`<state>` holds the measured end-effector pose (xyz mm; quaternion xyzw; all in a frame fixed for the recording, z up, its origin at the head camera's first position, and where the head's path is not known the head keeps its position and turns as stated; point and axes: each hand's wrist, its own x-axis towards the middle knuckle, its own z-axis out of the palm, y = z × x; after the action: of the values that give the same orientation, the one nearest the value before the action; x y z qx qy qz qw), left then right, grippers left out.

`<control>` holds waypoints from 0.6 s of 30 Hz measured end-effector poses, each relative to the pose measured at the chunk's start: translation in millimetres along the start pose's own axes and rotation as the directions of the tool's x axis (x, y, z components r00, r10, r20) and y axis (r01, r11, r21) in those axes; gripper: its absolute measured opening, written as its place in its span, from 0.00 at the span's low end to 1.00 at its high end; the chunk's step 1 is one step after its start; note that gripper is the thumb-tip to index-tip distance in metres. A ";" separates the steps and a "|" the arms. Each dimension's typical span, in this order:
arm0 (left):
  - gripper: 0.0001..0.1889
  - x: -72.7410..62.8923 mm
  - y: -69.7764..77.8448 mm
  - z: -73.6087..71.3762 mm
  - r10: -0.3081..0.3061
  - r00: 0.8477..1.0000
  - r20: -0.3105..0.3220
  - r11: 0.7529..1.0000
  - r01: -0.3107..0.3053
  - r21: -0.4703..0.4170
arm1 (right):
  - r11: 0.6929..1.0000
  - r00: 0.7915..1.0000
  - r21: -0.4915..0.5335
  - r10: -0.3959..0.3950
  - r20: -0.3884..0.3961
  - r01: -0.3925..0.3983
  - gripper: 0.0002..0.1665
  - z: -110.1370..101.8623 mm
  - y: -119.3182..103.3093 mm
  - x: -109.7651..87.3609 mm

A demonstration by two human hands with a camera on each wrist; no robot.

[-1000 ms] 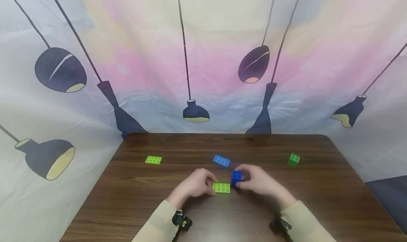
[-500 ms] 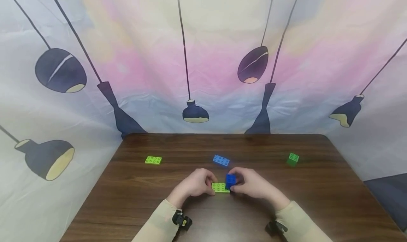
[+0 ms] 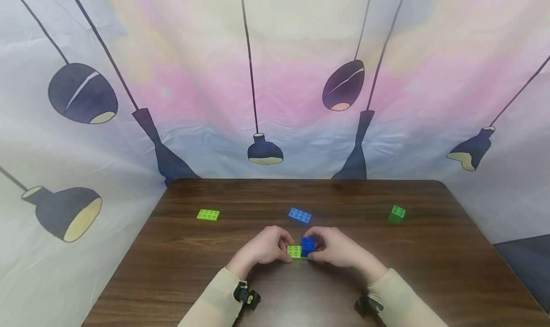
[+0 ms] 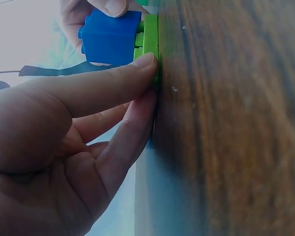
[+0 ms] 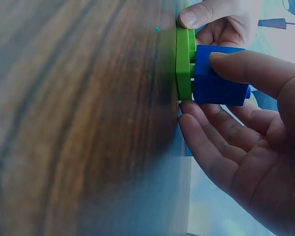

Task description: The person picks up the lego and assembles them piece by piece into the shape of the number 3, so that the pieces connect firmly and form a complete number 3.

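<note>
A flat lime-green toy brick [image 3: 294, 251] lies on the table in the middle of the head view. My left hand [image 3: 269, 246] pinches its left end between thumb and fingers. Over its right half sits a dark blue block [image 3: 307, 246], taller and squarish, which my right hand [image 3: 337, 247] holds with the thumb on the near side. In the right wrist view the blue block [image 5: 221, 88] rests against the lime brick's studs [image 5: 192, 71], with a narrow gap still showing. The left wrist view shows the same gap beside the blue block [image 4: 110, 37].
Farther back on the brown wooden table [image 3: 240, 198] lie a second lime-green flat brick [image 3: 208, 215] at left and a lighter blue flat brick [image 3: 300, 215] in the middle. A green block [image 3: 397, 214] stands at right. A printed cloth [image 3: 296, 79] hangs behind the table.
My right hand has carried the dark blue block leftward, from beside the lime brick onto the studs of its right half. My left hand has stayed at the lime brick's left end.
</note>
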<state>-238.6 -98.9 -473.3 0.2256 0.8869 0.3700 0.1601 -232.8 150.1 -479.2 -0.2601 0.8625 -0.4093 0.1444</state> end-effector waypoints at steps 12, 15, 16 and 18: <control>0.16 1.7 0.3 1.1 0.005 1.000 -0.004 1.000 -0.005 0.004 | 1.000 1.000 -0.028 -0.012 -0.025 0.012 0.19 0.6 -0.5 -0.2; 0.16 1.3 -0.4 0.7 0.003 1.000 -0.009 1.000 -0.003 0.010 | 0.999 0.999 -0.031 -0.017 -0.032 0.016 0.19 1.9 -1.1 0.1; 0.16 1.1 -0.6 1.0 0.003 1.000 -0.009 1.000 -0.003 0.013 | 0.999 0.999 -0.031 -0.016 -0.034 0.015 0.19 2.4 -1.2 0.0; 0.16 0.1 -0.6 1.4 0.002 1.000 -0.006 1.000 -0.002 0.010 | 0.999 0.999 -0.033 -0.011 -0.034 0.010 0.19 3.3 -1.2 -0.4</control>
<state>-238.2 -98.4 -474.8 0.2262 0.8890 0.3664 0.1558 -230.5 147.6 -480.4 -0.2598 0.8700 -0.4005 0.1231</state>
